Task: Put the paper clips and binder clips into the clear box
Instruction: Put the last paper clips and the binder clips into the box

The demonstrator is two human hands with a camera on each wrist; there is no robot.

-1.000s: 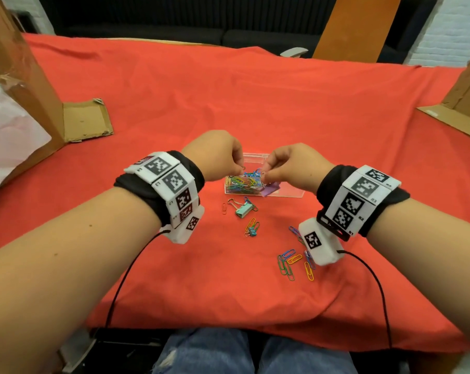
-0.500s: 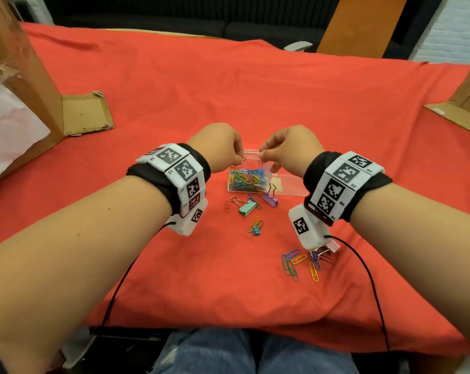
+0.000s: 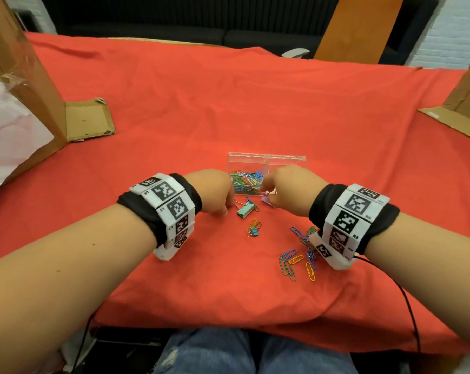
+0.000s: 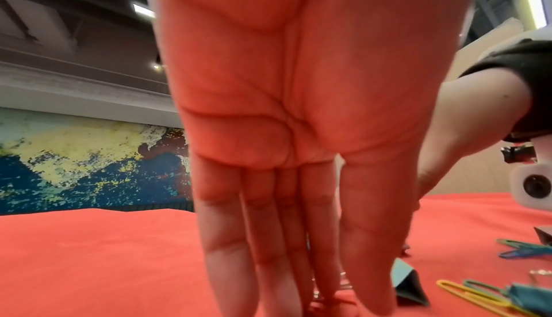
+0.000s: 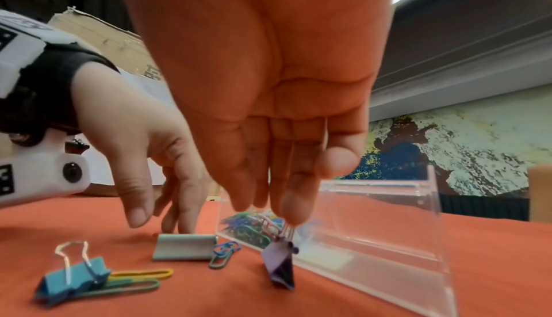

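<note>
The clear box stands mid-table, with coloured paper clips piled in its left half. My right hand pinches the wire handles of a purple binder clip just in front of the box. My left hand points straight fingers down at the cloth, beside a pale green binder clip. A small blue binder clip lies with paper clips nearer me. Several loose paper clips lie by my right wrist.
A red cloth covers the table. A cardboard box with an open flap stands at the left, and more cardboard at the right edge. The table's front edge is close to my lap.
Both hands came down from the box's rim to the cloth in front of it. The right hand took hold of the purple binder clip, which lay loose half a second ago.
</note>
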